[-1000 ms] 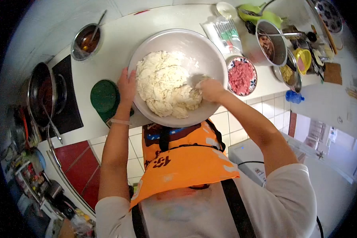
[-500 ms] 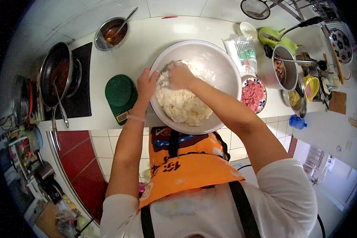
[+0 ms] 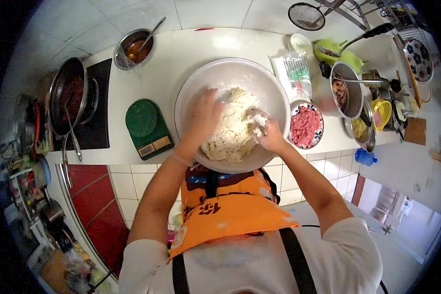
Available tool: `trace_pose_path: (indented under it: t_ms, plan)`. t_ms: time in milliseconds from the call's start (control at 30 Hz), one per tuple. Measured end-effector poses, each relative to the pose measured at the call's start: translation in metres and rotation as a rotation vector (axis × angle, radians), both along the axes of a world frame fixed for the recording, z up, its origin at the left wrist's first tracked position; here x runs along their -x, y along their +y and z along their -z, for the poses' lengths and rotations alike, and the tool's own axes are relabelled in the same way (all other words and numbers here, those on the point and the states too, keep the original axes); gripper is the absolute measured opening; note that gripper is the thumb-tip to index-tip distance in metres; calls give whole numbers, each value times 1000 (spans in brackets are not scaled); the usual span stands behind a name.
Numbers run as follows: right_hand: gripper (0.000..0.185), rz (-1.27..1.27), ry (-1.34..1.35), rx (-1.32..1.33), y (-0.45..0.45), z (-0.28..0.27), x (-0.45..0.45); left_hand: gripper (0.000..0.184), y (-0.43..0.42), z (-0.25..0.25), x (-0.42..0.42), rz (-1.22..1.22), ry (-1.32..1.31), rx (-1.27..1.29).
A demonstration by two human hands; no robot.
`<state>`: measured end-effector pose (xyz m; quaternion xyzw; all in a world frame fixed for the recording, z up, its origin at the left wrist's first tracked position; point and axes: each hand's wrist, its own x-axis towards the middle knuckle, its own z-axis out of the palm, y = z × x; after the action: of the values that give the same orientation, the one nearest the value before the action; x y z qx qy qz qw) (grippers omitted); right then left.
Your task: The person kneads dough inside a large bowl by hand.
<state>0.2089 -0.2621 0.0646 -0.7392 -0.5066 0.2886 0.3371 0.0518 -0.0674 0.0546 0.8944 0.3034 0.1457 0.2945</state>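
A large pale metal bowl (image 3: 269, 81) holds a rough, floury mass of dough (image 3: 230, 130). My left hand (image 3: 202, 117) is inside the bowl along the dough's left side, and motion smears its fingers. At the dough's right edge is my right hand (image 3: 268, 134), its fingers curled and coated with sticky dough. A green kitchen scale (image 3: 144, 122) stands on the counter to the left of the bowl. Close by on the right is a patterned dish (image 3: 320, 130) of pink minced meat (image 3: 305, 126).
A wok (image 3: 54, 112) sits on the black hob (image 3: 100, 105) at left. Behind is a small pot (image 3: 132, 32) with a spoon. To the right are a plastic bag (image 3: 294, 73), a pot of meat (image 3: 356, 100) and a green colander (image 3: 345, 61).
My left hand has moved from the bowl's outer rim into the bowl. My right hand has shifted from the dough's upper left to its right side. The whole view has tilted slightly.
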Motion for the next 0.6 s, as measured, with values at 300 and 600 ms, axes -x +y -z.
trace_pose_path:
  t_ms: [300,600]
  plan:
    - [43,415,-26,238,76,68,17,60,-71,10,-19,-88,227,-80]
    - [77,473,-218,45,95,118,4,70,-58,38,-43,-247,252,-78]
